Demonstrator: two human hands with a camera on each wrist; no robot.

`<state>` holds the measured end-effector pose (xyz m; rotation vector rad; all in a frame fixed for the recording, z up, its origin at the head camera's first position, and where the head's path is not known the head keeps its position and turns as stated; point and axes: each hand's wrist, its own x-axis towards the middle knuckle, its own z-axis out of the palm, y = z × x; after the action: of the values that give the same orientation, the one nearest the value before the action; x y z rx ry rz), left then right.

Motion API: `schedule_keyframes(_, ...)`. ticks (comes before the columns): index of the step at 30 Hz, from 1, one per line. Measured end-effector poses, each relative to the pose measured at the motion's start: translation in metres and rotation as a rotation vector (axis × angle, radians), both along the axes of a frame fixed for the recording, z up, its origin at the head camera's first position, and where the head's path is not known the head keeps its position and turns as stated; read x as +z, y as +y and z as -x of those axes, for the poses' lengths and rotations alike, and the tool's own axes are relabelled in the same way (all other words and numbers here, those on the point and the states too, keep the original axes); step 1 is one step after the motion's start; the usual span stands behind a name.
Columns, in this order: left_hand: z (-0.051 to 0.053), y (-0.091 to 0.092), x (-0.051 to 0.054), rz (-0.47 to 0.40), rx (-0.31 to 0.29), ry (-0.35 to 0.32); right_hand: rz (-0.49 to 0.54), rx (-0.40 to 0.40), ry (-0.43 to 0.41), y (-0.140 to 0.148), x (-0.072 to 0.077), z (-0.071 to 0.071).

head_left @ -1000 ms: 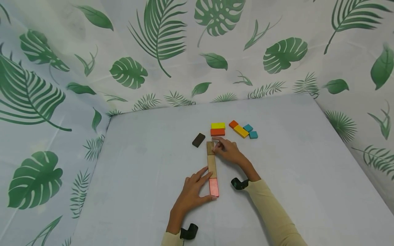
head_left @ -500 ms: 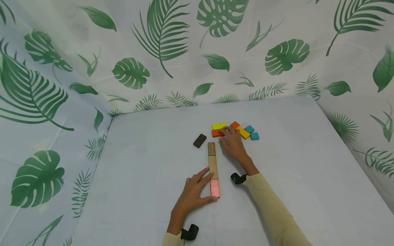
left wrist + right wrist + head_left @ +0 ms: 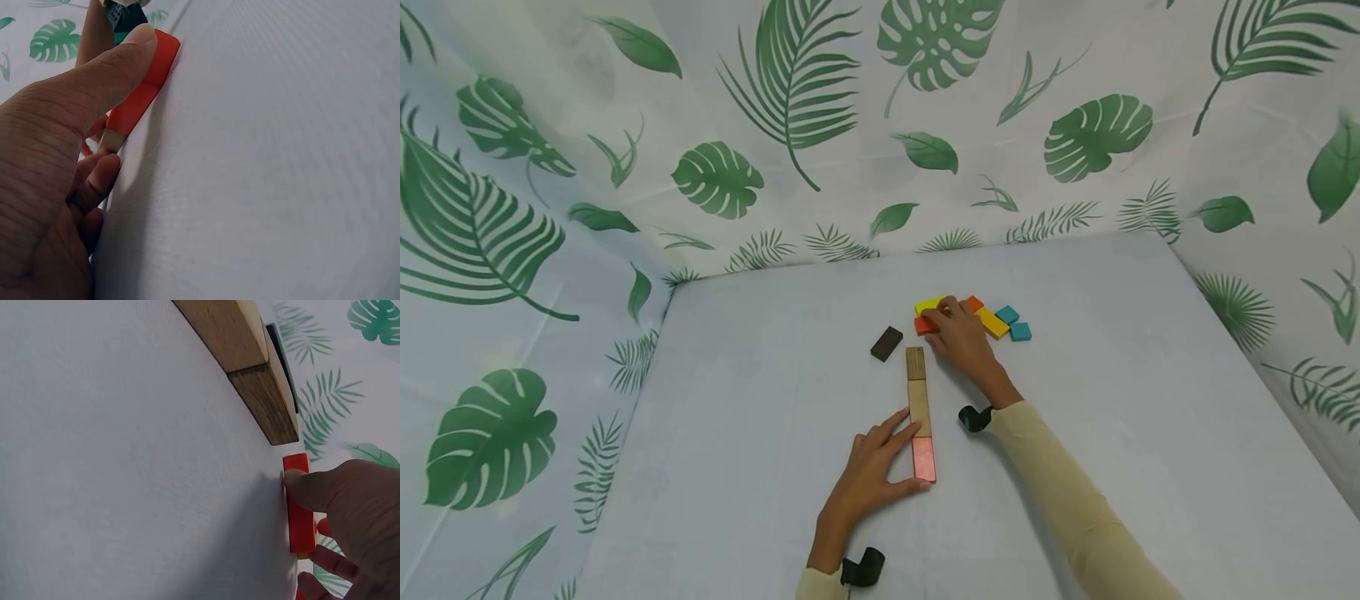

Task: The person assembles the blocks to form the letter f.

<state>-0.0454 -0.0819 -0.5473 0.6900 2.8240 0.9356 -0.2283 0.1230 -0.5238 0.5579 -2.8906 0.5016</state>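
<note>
On the table a row of blocks runs away from me: a pink block [image 3: 924, 460] nearest, a light wooden block [image 3: 918, 400] and a brown wooden block [image 3: 915, 363]. My left hand [image 3: 867, 471] rests along the row's left side, its thumb at the pink block's near end and a fingertip touching the light block. Beyond the row, my right hand [image 3: 961, 335] grips an orange-red block [image 3: 302, 515], thumb on its near face and fingertips on the far side. A yellow block [image 3: 928, 306] lies right behind it, partly covered by the fingers.
A dark brown block [image 3: 887, 343] lies askew left of the row's far end. Right of my right hand sit an amber block [image 3: 992, 322], a small orange block [image 3: 975, 302] and two blue blocks [image 3: 1020, 332]. Leaf-printed cloth [image 3: 820, 208] walls the table's back and sides.
My right hand has left the brown block at the row's far end, moved away from me and closed its fingers on the orange-red block. My left hand has stayed in place.
</note>
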Motion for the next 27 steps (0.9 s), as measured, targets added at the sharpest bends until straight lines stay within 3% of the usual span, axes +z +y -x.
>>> schedule_keyframes(5,-0.001,-0.001,0.001,-0.006,-0.006,0.005,-0.009,0.029,-0.008,-0.003,0.001,0.005)
schedule_keyframes(12,-0.001,-0.001,0.001,-0.010,-0.013,0.016,-0.073,0.048,-0.097,-0.009,0.003,0.017)
schedule_keyframes(15,-0.001,0.000,0.000,-0.014,-0.014,0.016,-0.091,-0.009,-0.130,-0.011,0.004,0.023)
schedule_keyframes(22,-0.001,0.001,0.003,-0.008,-0.016,0.022,-0.069,-0.244,-0.245,-0.005,0.010,0.027)
schedule_keyframes(25,0.000,0.000,0.004,-0.003,-0.013,0.019,-0.100,-0.252,-0.239,-0.002,0.014,0.026)
schedule_keyframes(27,-0.001,0.000,0.003,-0.004,-0.013,0.020,-0.129,-0.201,-0.220,-0.004,0.016,0.027)
